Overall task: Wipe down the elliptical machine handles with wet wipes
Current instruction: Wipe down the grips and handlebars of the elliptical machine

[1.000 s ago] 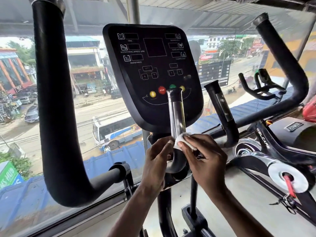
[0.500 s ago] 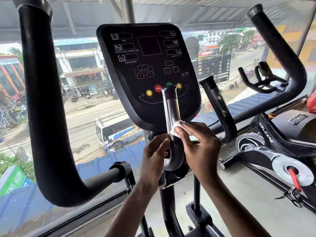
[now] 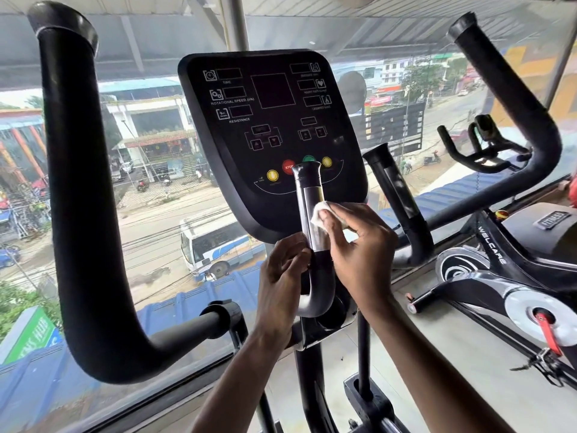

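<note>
The wipe (image 3: 318, 213) is higher up than it was a second ago. Back then it sat low on the small handle (image 3: 313, 198), right by the left hand (image 3: 282, 276). Now it is about halfway up the shiny silver part. The right hand (image 3: 362, 248) went up with it. The left hand has stayed at the same low spot, just above the bend.

Most of the wipe is hidden under the right hand, and only a white bit pokes out at the top left. The tips of the left fingers go behind the handle, so they can't be seen. The top of the handle covers part of the green button (image 3: 309, 158) on the black screen board (image 3: 268, 120). Both arms are cut off at the bottom edge.

The right fingers (image 3: 335, 228) are bent and pinch the wipe, pressing it on the right side of the silver part. The left fingers are curled round the black part of the same handle, just below the wipe. The two hands are near each other but not touching. The other small handle (image 3: 396, 195) stands to the right, and no hand is on it.
</note>
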Action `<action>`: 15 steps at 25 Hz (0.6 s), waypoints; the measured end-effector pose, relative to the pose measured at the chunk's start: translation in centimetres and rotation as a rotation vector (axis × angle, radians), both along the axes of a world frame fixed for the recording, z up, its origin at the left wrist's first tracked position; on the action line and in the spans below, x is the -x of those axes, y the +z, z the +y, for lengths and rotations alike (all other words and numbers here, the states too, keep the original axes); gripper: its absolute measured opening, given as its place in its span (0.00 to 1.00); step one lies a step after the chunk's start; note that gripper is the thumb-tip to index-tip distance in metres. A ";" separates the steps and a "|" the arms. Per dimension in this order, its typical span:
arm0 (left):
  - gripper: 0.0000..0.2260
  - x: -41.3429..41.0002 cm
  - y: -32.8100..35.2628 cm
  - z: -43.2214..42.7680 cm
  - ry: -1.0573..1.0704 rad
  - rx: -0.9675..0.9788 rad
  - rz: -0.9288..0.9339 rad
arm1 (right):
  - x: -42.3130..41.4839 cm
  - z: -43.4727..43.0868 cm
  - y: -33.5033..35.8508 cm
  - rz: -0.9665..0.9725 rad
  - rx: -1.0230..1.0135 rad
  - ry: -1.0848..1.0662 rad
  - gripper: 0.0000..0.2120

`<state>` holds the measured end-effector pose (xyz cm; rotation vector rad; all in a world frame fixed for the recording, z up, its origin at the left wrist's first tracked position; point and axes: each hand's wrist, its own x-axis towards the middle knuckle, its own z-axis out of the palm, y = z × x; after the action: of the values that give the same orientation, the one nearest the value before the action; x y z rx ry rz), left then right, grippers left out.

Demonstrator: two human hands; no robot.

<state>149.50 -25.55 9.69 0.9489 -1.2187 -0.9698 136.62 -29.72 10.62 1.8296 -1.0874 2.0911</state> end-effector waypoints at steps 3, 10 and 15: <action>0.13 0.0 0.5 -0.1 0.013 0.018 0.003 | -0.4 -0.6 1.0 0.039 0.028 0.000 0.08; 0.06 0.1 1.5 -0.9 0.057 0.032 -0.023 | -0.7 -2.1 3.2 0.061 0.053 -0.012 0.07; 0.05 0.1 1.7 -0.9 0.057 0.024 -0.001 | -0.6 -2.6 3.2 0.070 0.043 0.091 0.06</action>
<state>149.42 -26.49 11.40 0.9601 -1.1958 -0.9078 137.23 -32.32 13.83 1.9510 -0.9527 2.0644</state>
